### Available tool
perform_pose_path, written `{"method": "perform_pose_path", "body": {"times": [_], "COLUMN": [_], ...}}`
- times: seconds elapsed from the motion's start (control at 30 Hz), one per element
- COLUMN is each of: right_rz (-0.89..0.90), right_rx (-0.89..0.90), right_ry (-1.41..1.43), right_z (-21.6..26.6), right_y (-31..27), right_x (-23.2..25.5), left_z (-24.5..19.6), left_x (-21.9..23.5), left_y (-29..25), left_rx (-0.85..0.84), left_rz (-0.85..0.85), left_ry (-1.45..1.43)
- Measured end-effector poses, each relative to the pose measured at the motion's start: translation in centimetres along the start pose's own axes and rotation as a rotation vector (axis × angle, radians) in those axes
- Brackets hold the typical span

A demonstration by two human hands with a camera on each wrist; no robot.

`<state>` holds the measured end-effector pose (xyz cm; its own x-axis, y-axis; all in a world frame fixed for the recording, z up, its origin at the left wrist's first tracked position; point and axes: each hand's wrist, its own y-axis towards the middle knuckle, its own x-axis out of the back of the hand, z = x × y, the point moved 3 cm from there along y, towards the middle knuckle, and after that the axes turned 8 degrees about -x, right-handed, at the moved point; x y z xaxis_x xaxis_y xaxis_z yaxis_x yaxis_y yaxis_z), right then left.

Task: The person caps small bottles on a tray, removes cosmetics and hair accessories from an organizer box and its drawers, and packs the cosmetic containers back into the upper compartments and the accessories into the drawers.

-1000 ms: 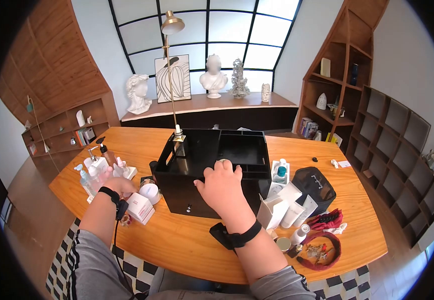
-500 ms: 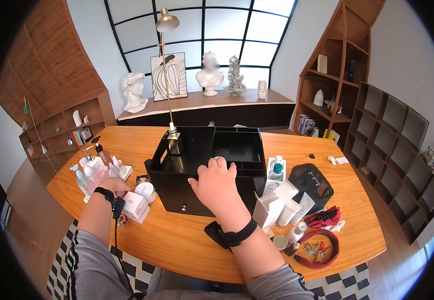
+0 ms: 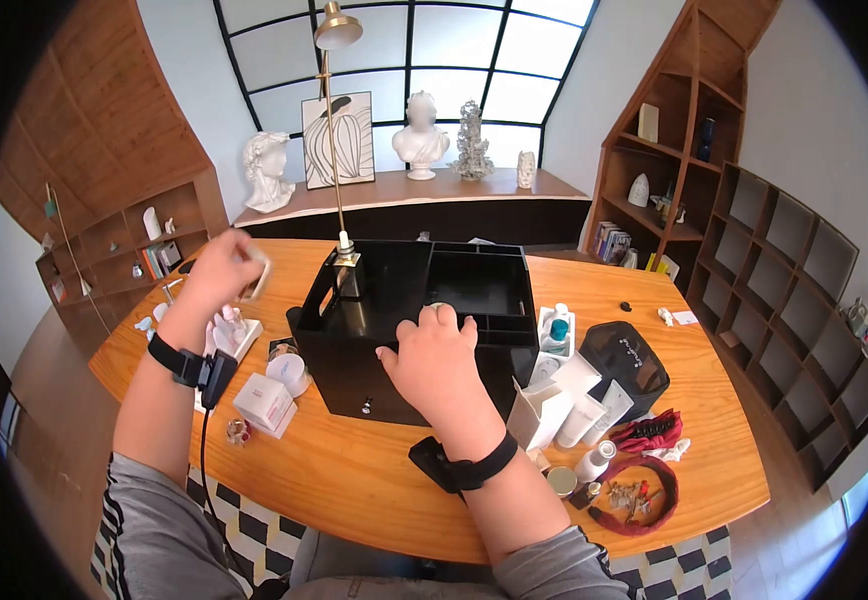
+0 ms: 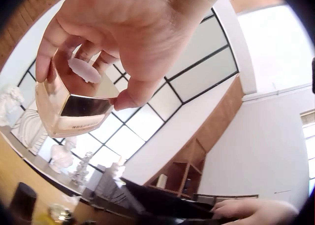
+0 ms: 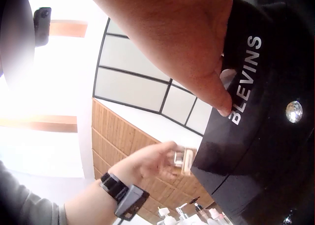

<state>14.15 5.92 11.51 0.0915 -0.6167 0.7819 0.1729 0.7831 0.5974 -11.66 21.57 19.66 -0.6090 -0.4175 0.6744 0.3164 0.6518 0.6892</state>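
Gold case (image 4: 81, 114), angular, held raised above the table (image 3: 354, 475), left of the black box (image 3: 329, 378); clamped at its rim between thumb and fingertips of the left hand (image 4: 135, 35), the fingers set apart; box front, lettered BLEVINS, gripped at its top edge by the right hand (image 3: 437, 365), thumb on the face, fingers bent over; white carton (image 3: 265, 402) placed left of the box.

In the head view, the left hand (image 3: 219, 272) is blurred and hides part of the container (image 4: 83, 109), whose label print is too small for reading. In the right wrist view, the picture's edges cut off the right hand (image 5: 172, 42) and the black box (image 5: 256, 151).
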Motion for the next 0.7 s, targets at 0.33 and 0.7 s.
{"method": "perform_pose_path", "body": {"times": [0.33,0.7], "right_rz": [-0.009,0.023], "right_rx": [-0.003,-0.008], "right_ry": [0.015,0.017], "right_z": [0.0,0.0], "right_y": [0.0,0.0], "right_x": [0.0,0.1], "left_z": [-13.7,-12.3], "left_x": [-5.2,-9.4], "left_y": [1.1,1.1], "left_rx": [-0.232,-0.03], "left_rz": [0.479,0.825], "left_ry": [-0.164,0.092]}}
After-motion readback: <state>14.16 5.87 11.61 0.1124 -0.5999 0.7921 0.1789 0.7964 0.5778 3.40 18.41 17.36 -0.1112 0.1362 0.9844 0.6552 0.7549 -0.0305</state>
